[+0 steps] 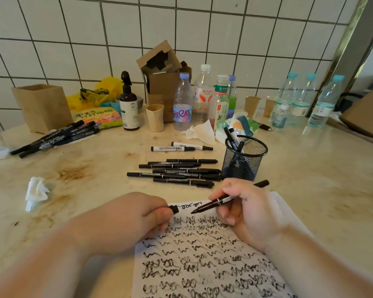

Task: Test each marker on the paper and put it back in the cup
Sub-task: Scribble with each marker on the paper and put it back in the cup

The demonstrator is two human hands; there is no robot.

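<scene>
Head view: left hand [138, 211] hides most of marker cap [174, 209] (tip peeks out).

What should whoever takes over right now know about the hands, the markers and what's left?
Right hand holds an uncapped marker, tip just above the paper.
Left hand holds its cap.
Mesh cup stands beyond the paper with a few markers already in it.
Paper is nearly covered in test scribbles.
Left: recap and cup this marker, then the black markers in a row, two white-barrelled ones and possibly a far-left pile.
</scene>
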